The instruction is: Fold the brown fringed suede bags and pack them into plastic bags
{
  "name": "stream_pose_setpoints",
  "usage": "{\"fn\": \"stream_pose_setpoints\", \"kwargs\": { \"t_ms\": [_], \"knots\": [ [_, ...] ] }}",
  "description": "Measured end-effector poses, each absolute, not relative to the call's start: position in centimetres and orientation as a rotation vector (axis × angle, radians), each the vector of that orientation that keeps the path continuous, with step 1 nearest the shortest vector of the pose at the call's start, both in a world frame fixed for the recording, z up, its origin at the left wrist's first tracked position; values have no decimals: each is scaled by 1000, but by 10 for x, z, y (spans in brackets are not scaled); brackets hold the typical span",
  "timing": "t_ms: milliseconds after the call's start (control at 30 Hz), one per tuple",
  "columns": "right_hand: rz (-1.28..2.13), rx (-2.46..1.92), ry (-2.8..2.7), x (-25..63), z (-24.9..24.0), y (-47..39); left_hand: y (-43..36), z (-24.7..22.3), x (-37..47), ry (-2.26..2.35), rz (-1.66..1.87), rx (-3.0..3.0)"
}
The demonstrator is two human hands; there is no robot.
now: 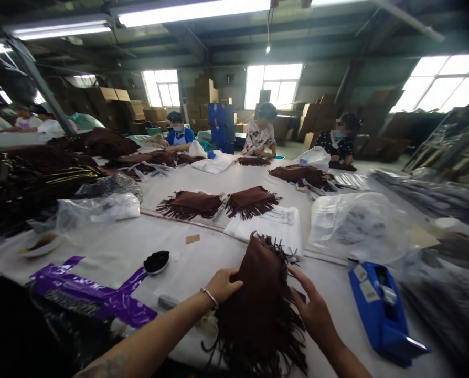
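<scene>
Nearest the camera, the left hand [223, 286] curls its fingers closed over the left edge of a dark brown suede-like fringed piece [258, 304] lying on the white table [112, 244], while the right hand [315, 310] presses half-open against its right edge, fingers spread and thumb underneath. Just right lies a blue plastic tape dispenser [380, 312] with small white labels too blurred to read. To the left lie purple printed strips [91, 291] whose white lettering cannot be made out, and beyond the piece a white printed sheet stack [276, 223].
</scene>
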State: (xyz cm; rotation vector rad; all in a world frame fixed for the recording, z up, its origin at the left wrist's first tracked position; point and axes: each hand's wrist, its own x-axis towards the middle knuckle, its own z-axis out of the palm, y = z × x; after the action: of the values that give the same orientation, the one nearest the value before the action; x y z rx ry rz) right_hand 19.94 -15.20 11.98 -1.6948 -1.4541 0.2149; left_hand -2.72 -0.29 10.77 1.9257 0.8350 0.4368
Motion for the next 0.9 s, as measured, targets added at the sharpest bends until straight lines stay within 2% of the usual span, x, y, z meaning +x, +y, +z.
{"fn": "stream_pose_setpoints", "kwargs": {
  "t_ms": [133,233,333,500,700,800,900],
  "knots": [
    [-124,-1595,-2387,198,220,-98,-19,169,-32,639,477,2320],
    [118,-1713,-2689,201,272,-72,-20,213,-44,439,408,2539],
    [390,-1708,-2730,203,302,-73,-6,235,-62,285,227,2605],
    [585,-1773,-2532,203,325,-101,33,227,-91,339,-75,2457],
    [821,-2060,-2017,224,322,-102,68,231,-87,344,104,2419],
    [737,-2050,-2012,236,319,-89,88,245,-71,329,214,2624],
    [478,-1917,-2155,244,325,-82,105,267,-62,275,401,2852]
  ]
}}
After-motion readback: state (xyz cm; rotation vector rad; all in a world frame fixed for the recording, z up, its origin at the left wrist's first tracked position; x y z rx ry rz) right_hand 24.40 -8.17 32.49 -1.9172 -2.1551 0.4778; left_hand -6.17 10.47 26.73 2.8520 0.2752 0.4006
